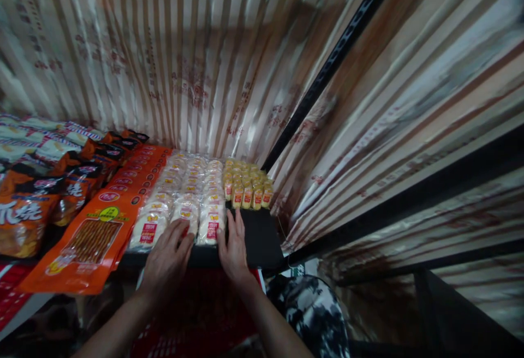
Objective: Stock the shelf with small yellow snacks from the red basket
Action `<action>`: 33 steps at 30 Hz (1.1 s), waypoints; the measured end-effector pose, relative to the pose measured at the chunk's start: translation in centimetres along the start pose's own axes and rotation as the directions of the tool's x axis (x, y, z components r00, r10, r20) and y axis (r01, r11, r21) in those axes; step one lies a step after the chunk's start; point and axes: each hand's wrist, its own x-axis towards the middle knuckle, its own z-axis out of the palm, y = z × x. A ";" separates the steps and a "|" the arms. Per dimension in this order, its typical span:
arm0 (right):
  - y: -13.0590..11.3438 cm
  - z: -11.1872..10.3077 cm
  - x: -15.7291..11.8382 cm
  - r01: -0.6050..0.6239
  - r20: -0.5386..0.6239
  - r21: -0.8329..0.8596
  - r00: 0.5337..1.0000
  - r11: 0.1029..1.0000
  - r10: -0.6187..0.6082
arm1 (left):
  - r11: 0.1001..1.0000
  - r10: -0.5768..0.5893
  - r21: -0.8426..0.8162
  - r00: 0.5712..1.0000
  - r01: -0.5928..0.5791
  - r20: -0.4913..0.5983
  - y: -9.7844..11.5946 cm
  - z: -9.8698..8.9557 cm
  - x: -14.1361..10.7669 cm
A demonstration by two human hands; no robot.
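Note:
Rows of white round packets with red labels (pixel 212 221) lie on a black shelf (pixel 262 238). My left hand (pixel 170 254) rests over the front of the left and middle rows, its fingers apart on the wrappers. At the right edge of the right-hand row, my right hand (pixel 233 246) touches the front packet with its fingers spread and nothing held. Small yellow packets (pixel 246 194) stand in short rows just beyond my right fingertips.
Orange flat packs (pixel 98 232) overhang the shelf's front edge at left. Beside them are orange and black bags (pixel 24 210) and white bags (pixel 53 142). A black post (pixel 323 74) rises behind the shelf's right end. Red crates (pixel 196 303) sit below.

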 end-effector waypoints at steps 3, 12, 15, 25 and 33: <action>1.6 -0.5 0.8 -0.080 -0.116 -0.005 0.990 0.997 0.079 | 0.999 0.042 -0.020 0.998 -0.043 -0.040 1.1 1.0 0.1; 8.3 -1.9 3.8 -0.222 -0.290 -0.012 0.934 0.975 0.209 | 0.989 0.135 -0.061 0.990 -0.136 -0.029 2.8 4.0 -0.5; 9.1 -1.9 4.3 -0.171 -0.289 -0.025 0.944 0.985 0.157 | 0.987 0.121 -0.099 0.991 -0.127 -0.064 3.1 4.2 -0.4; 9.4 -1.2 4.5 -0.117 -0.245 0.021 0.962 0.993 0.119 | 0.983 0.057 -0.169 0.996 -0.068 -0.069 5.2 4.2 0.5; 8.7 -1.5 4.3 -0.070 -0.180 -0.012 0.981 0.997 0.067 | 0.988 0.064 -0.137 0.998 -0.065 -0.013 7.9 5.6 2.5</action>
